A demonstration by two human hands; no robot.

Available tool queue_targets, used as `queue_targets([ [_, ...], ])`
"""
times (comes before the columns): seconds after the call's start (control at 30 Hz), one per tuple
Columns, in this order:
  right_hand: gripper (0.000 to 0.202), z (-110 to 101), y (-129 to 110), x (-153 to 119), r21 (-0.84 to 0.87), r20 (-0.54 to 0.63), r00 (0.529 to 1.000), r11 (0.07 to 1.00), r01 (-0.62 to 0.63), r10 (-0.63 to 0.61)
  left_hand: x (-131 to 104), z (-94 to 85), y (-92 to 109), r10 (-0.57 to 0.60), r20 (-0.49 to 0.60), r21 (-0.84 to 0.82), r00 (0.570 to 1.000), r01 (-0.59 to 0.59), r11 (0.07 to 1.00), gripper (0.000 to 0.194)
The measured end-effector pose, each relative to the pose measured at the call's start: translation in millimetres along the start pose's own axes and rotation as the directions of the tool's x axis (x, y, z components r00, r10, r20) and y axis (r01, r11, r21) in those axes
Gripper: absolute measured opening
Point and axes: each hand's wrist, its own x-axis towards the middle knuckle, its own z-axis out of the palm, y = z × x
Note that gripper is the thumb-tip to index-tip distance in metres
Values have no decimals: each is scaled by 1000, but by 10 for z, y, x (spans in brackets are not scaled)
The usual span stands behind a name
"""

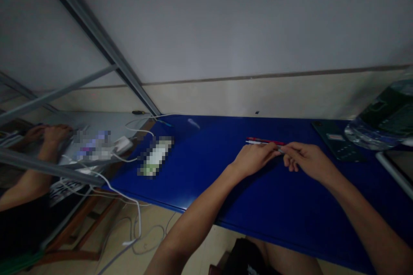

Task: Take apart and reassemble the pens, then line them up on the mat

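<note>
Over the right part of the blue desk (206,163), both hands meet at a small greyish, pen-like piece (280,149). My left hand (256,157) is closed on one end, its fingers pressed together. From the other side, my right hand (300,159) pinches the piece between thumb and finger, the other fingers curled. Just behind my left hand lies a red pen (264,140), and the tip of a white pen (251,142) shows beside it, partly covered by that hand.
A dark phone (337,141), a large water bottle (383,116) and a tablet-like edge (396,174) are at right. A blurred-out phone (156,157) with a white cable lies left. Beyond the metal frame (106,56), another person's hand (58,133) rests at a grey desk.
</note>
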Motion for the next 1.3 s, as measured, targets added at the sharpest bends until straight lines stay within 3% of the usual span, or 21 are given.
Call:
queue_targets([
  [0.17,42,-28,-23,5,-31,-101,991,996,89,-91,-13,6,8,-5,6,-24,1000,5,1000,39],
  [0.33,38,-27,25,0,-50,-83,991,994,97,-100,-23,-25,8,-15,9,-92,1000,16,996,41],
  [0.43,31,-31,71,10,-144,-72,983,977,158,-169,-7,-38,-24,-7,28,-161,1000,11,987,39],
  [0.63,20,-26,4,-26,-268,-14,933,900,342,-359,24,-23,-153,67,49,-347,997,-46,937,38],
  [0.8,16,-66,-55,-62,-307,-71,881,850,427,-468,23,-46,-238,59,113,-458,992,-1,889,38],
  [0.9,15,-121,-50,-43,-344,-102,874,841,417,-475,23,-94,-268,45,130,-455,990,19,891,36],
  [1.03,21,-188,-44,-8,-404,-119,906,853,330,-407,20,-162,-309,39,115,-367,993,6,930,33],
  [1.3,30,-315,27,38,-305,-237,918,921,241,-319,-8,-306,-307,-45,12,-294,999,47,955,32],
])
